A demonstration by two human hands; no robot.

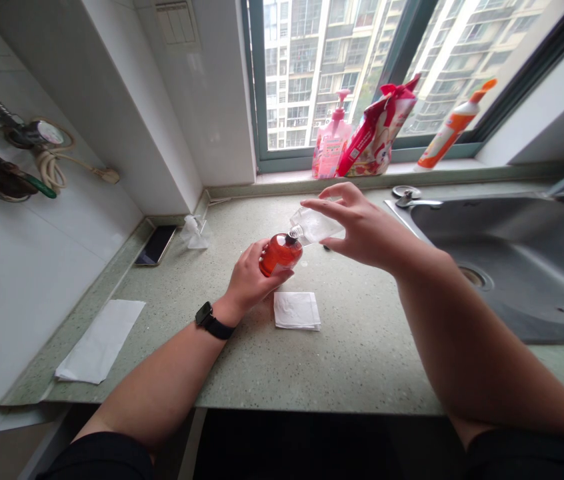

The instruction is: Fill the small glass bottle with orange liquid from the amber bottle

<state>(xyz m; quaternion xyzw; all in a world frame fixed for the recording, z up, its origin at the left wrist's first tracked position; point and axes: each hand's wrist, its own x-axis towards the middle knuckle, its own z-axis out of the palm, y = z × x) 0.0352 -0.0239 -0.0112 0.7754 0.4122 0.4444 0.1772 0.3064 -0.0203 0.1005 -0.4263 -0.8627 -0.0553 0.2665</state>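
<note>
We saw the left hand (255, 277) closed around the side of a red bottle (282, 255), thumb in front and fingers behind, so this bottle lay directly in its grip, leaning, above the surface (367, 363). The right hand (355, 223) had its fingers curved and somewhat spread, and between them and the thumb it held a clear bottle (315, 227). We noticed that this clear bottle was tipped almost on its side, and its narrow mouth met the dark neck of the red bottle. Inside the red bottle we saw a red-orange colour, but we could not tell whether it belonged to the wall or to a liquid; what the clear bottle contained, we could not tell either.

On the left wrist we saw a black watch (213, 321). Just below the red bottle, a folded white paper (297, 311) lay flat. Farther to the left we found a small transparent nozzle (195, 233), a phone (157, 245) near the wall, and a long white paper (101, 340). To the right was a metal sink (492, 230). On the windowsill (282, 178) we saw a pink pump bottle (331, 143), a red bag (382, 130) and an orange-and-white bottle (449, 131), which appeared tilted.
</note>
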